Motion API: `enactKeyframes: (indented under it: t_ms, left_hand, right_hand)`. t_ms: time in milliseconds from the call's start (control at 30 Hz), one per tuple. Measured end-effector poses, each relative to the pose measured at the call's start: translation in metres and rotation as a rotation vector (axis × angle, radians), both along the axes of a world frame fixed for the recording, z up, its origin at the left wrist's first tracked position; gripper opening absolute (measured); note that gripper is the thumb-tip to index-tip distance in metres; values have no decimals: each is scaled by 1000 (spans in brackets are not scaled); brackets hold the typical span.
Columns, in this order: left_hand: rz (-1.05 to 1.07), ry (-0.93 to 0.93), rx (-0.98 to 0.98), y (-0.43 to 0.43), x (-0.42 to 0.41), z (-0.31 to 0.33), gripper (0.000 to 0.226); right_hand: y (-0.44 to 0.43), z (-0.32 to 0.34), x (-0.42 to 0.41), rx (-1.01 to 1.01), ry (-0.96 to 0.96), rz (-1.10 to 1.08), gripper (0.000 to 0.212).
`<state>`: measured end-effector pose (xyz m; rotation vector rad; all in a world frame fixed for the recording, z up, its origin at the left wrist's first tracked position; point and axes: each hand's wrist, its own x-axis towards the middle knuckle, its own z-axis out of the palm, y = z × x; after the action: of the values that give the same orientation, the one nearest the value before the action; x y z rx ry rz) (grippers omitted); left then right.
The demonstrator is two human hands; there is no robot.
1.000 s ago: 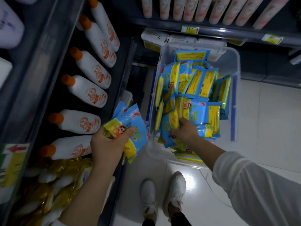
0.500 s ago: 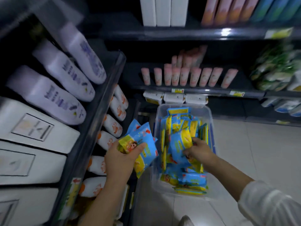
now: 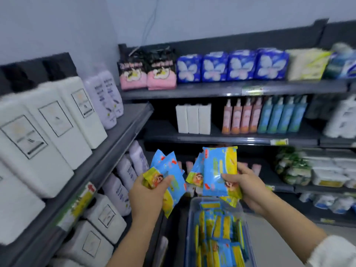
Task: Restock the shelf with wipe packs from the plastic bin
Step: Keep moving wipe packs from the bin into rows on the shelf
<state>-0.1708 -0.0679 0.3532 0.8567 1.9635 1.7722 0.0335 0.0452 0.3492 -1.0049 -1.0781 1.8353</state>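
Wipe packs (image 3: 219, 170), blue and yellow, pinched in both fists above the plastic bin (image 3: 189, 228). Fingers (image 3: 169, 178) of the left hand (image 3: 148, 197) wrapped shut over a fanned bundle of packs (image 3: 167, 174), thumb across the printed fronts, likely so the slippery film cannot slide apart. Fingers (image 3: 226, 177) of the right hand (image 3: 250, 187) clamped on a second handful, one pack flat in front and others splayed behind and to its left, a yellow corner poking out below. Both bundles raised to about the same height, near each other but apart, probably gathered in batches to save trips. Bin directly below, seemingly on the floor, with many packs stood on edge in rows, so plenty left to shelve. Bundles held clear of the bin and facing the dark shelving (image 3: 231, 139), apparently ready for placing; exact slot for them not visible. White bottles (image 3: 77, 112) and lilac bottles (image 3: 107, 99) on the left-hand shelf (image 3: 115, 143), pink spray bottles (image 3: 242, 116) and blue spray bottles (image 3: 281, 116) straight ahead. Blurred throughout, so print on packs unreadable.
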Motion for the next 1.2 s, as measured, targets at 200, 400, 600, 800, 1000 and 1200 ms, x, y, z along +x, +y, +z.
enactKeyframes:
  t_ms: [200,400,600,800,1000,1200]
  left_hand:
    - [-38,-49,144,-13,1,65,24]
    - [-37,-149,238,-32,-3,107,27]
    - [33,-62,246,-61,-4,145,26]
    - [182,46,229,-93,13,167,25]
    - [417,48,220,-131,35,170,23]
    - [627,160,176,-193,58,169,19]
  right_hand:
    - [-18,80,5,66,139,84,36]
    - [-47,134,-15,196,211,236,38]
    - [-59,162,-28,261,219,360,42]
    - [-49,177,-28,297,236,529,52]
    - [-43,180,-34,306,282,685,59]
    - [-73,160,-64,250,323,865,101]
